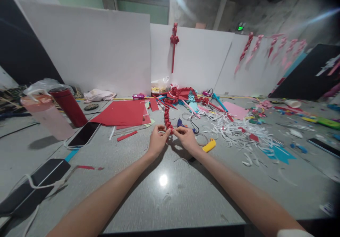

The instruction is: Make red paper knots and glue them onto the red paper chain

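Note:
A folded red paper chain [166, 117] lies on the grey table [170, 194], running away from me. Its near end sits between both my hands. My left hand [157, 139] pinches that end from the left with curled fingers. From the right, my right hand [186, 136] pinches the same end, fingers closed. Just behind the chain are red paper sheets [122, 113] and a loose red strip [126, 135].
A yellow utility knife [209, 145] lies right of my right hand. White paper shreds [233, 130] and craft scraps cover the right side. On the left stand a pink cup [47, 117], a red flask [69, 106] and phones [84, 134]. White boards with red ornaments [174, 42] close the back.

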Action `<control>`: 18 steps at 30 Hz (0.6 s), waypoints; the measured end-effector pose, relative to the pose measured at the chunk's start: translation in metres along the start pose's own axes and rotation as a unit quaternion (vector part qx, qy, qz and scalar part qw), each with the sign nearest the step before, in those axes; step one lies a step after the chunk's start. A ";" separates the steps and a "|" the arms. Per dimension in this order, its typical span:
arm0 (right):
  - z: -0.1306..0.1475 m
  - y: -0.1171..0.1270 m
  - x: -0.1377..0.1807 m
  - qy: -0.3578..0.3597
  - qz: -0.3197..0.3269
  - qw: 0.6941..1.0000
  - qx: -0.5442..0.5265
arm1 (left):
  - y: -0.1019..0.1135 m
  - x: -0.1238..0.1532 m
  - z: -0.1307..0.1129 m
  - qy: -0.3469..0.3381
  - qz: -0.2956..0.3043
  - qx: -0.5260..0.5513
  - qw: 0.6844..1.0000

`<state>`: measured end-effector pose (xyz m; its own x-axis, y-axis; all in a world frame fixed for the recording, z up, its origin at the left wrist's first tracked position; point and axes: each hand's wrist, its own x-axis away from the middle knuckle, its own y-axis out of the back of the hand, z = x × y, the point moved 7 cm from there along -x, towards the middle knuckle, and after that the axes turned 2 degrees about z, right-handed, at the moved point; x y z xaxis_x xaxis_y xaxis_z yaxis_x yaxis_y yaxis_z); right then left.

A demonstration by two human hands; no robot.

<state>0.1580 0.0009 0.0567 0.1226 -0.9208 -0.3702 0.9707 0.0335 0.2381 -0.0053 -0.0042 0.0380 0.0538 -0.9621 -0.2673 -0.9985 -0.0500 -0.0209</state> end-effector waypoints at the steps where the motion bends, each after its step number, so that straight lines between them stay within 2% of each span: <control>1: 0.002 0.000 0.001 0.005 -0.002 1.000 0.003 | 0.000 0.000 0.002 0.013 -0.005 0.012 1.000; 6: 0.015 -0.003 0.004 0.044 0.013 0.998 0.036 | -0.007 0.002 0.004 0.027 0.047 0.017 0.998; 14: 0.015 -0.007 0.009 0.055 0.028 0.995 0.078 | -0.001 0.001 0.011 0.026 0.025 0.028 0.999; 18: 0.012 -0.005 0.007 0.047 0.019 0.993 0.105 | 0.001 -0.001 0.022 0.053 0.027 0.041 0.997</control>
<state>0.1513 -0.0098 0.0634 0.1861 -0.8801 -0.4367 0.9019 -0.0232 0.4312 -0.0060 0.0023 0.0171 -0.0059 -0.9859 -0.1672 -0.9958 0.0210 -0.0889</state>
